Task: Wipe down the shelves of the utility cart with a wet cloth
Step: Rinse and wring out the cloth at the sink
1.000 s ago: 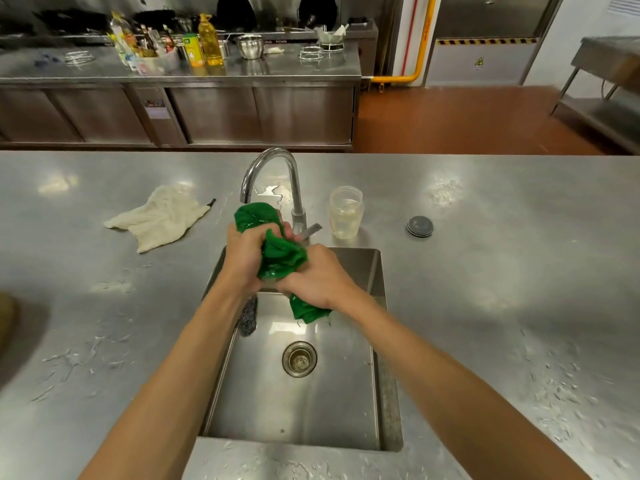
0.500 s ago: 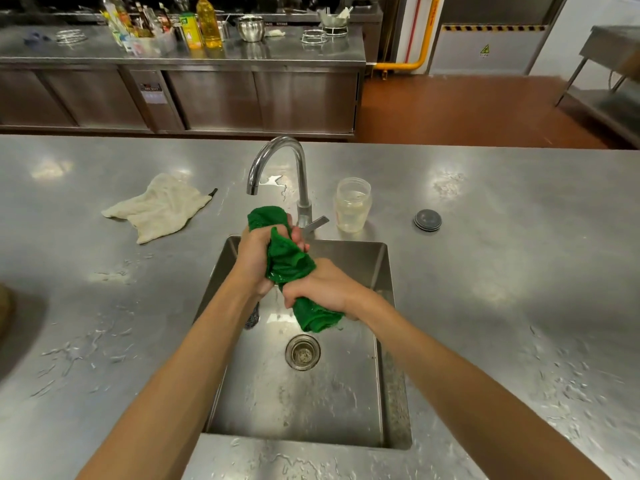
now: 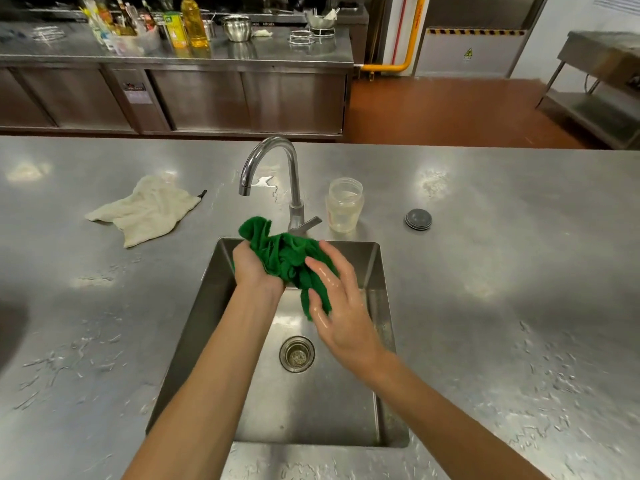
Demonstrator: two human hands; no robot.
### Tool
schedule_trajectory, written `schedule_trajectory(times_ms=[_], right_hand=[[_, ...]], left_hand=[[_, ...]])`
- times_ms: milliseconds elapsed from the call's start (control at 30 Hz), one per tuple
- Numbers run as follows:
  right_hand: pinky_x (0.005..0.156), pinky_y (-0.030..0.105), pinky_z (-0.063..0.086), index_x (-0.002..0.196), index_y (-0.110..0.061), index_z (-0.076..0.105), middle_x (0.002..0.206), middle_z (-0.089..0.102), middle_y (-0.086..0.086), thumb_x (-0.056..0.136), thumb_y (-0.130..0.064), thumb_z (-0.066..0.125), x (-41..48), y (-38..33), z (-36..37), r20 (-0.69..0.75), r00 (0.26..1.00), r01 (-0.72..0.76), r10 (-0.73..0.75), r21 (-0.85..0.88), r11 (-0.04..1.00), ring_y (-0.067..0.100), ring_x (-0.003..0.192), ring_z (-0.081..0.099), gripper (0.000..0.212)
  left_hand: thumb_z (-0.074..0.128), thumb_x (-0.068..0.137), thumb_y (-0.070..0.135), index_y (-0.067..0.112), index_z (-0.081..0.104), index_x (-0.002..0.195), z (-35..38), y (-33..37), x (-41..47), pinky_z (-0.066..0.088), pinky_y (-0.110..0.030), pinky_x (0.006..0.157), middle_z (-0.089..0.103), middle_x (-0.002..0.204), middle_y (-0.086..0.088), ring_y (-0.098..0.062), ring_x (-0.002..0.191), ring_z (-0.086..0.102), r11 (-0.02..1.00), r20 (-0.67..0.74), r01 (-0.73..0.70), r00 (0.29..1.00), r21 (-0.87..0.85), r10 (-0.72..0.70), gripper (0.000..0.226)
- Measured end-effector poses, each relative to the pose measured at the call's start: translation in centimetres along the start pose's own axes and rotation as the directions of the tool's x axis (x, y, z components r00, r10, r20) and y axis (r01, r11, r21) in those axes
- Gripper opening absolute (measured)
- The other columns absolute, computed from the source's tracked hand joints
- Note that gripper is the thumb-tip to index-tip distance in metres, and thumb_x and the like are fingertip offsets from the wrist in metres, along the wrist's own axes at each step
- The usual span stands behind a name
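A wet green cloth (image 3: 282,252) hangs bunched over the steel sink (image 3: 221,292). My left hand (image 3: 252,270) grips its upper left part in a closed fist. My right hand (image 3: 341,306) is wet, with fingers spread apart, and lies flat against the hanging right end of the cloth without gripping it. The curved faucet (image 3: 277,161) stands just behind the cloth with no water running. No utility cart is in view.
A cream rag (image 3: 145,211) lies on the steel counter left of the faucet. A clear plastic jar (image 3: 344,205) and a dark round lid (image 3: 418,220) sit to its right. Water drops cover the counter's near edges. A cabinet counter with bottles (image 3: 180,24) stands behind.
Both hands were twisting the green cloth in closed fists. Now my right hand has let go and opened, and the cloth has loosened and spread out from my left fist.
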State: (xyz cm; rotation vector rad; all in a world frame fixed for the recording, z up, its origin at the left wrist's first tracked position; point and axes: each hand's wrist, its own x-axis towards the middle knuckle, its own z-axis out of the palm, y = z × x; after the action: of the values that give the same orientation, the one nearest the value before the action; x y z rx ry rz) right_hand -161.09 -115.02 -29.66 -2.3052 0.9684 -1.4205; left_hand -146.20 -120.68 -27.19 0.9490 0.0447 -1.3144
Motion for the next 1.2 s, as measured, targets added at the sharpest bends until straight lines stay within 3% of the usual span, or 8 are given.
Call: schedule_trajectory(times_ms=[100,267,433,567,733,900,1100,1200], right_hand=[[0.111,0.042,0.041,0.126,-0.006,0.059,0.142,0.045,0.025,0.091,0.01,0.062,1.4,-0.5,-0.8,-0.095,0.993,0.082,-0.076,0.065,0.994,0.033,0.134,0.046,0.039],[0.109,0.051,0.039,0.124,0.004,0.062,0.144,0.045,0.026,0.084,-0.004,0.073,2.6,-1.4,-1.3,-0.088,0.984,0.156,-0.153,0.039,0.987,0.033,0.137,0.042,0.043],[0.106,0.058,0.029,0.137,-0.016,0.056,0.154,0.039,0.011,0.083,-0.038,0.063,2.9,-0.7,-1.6,0.067,0.967,0.255,-0.247,-0.211,0.944,0.033,0.135,0.04,0.059],[0.112,0.053,0.031,0.133,-0.017,0.061,0.153,0.04,0.01,0.083,-0.048,0.063,4.2,0.7,-1.4,0.07,0.988,0.144,-0.134,-0.161,0.976,0.034,0.138,0.036,0.059],[0.067,0.036,0.055,0.121,-0.025,0.069,0.112,0.068,-0.004,0.083,-0.053,0.06,5.2,0.2,-0.2,-0.046,0.999,-0.028,0.018,-0.24,0.97,0.019,0.09,0.062,0.047],[0.058,0.032,0.049,0.094,-0.023,0.065,0.086,0.059,-0.006,0.087,-0.058,0.05,6.3,-0.4,1.5,-0.104,0.963,-0.263,0.247,-0.197,0.944,0.015,0.074,0.057,0.038],[0.054,0.028,0.035,0.067,-0.021,0.049,0.062,0.056,-0.003,0.094,-0.053,0.038,7.8,-0.9,2.7,-0.032,0.885,-0.463,0.464,-0.153,0.873,0.018,0.058,0.053,0.044],[0.059,0.032,0.04,0.063,-0.018,0.05,0.07,0.062,0.006,0.097,-0.043,0.037,8.6,-1.0,3.1,0.049,0.806,-0.583,0.589,-0.097,0.807,0.023,0.066,0.056,0.044]], left_hand=[[0.043,0.095,0.022,0.008,0.061,0.11,0.7,0.0,-0.6,0.049,-0.053,0.102,0.06,0.114,-0.02,-0.037,0.11,0.064,1.0,-0.004,-0.006,1.0,0.019,0.006,0.027],[0.058,0.083,0.023,0.008,0.063,0.122,1.5,-0.3,-1.8,0.06,-0.042,0.079,0.066,0.125,-0.017,-0.03,0.104,0.069,0.998,-0.006,0.043,0.999,0.044,-0.042,0.042],[0.037,0.103,0.019,0.006,0.07,0.086,0.9,-1.6,-3.5,0.053,-0.038,0.071,0.073,0.078,-0.011,-0.025,0.065,0.073,0.991,0.109,0.121,0.986,0.049,-0.126,0.039],[0.034,0.105,0.023,0.016,0.058,0.094,0.8,-3.1,-4.5,0.055,-0.03,0.063,0.06,0.089,-0.005,-0.02,0.076,0.06,0.979,0.048,0.102,0.993,0.178,-0.112,0.028],[0.044,0.099,0.013,0.008,0.062,0.098,0.9,-3.5,-4.2,0.055,-0.035,0.074,0.064,0.088,-0.012,-0.025,0.082,0.065,0.997,0.063,0.046,0.997,0.069,-0.051,0.019],[0.066,0.09,0.024,0.004,0.068,0.12,1.1,-1.9,-4.6,0.061,-0.042,0.077,0.072,0.114,-0.015,-0.03,0.099,0.072,1.0,-0.077,-0.008,0.997,0.015,0.009,0.036],[0.07,0.081,0.014,0.01,0.066,0.083,1.9,0.2,-4.9,0.061,-0.045,0.077,0.069,0.086,-0.009,-0.027,0.08,0.07,0.965,-0.208,-0.209,0.948,0.155,0.239,0.006],[0.065,0.079,0.002,0.013,0.052,0.063,2.6,1.1,-4.8,0.053,-0.031,0.057,0.055,0.063,-0.003,-0.018,0.059,0.058,0.908,-0.138,-0.344,0.913,0.24,0.383,0.024]])
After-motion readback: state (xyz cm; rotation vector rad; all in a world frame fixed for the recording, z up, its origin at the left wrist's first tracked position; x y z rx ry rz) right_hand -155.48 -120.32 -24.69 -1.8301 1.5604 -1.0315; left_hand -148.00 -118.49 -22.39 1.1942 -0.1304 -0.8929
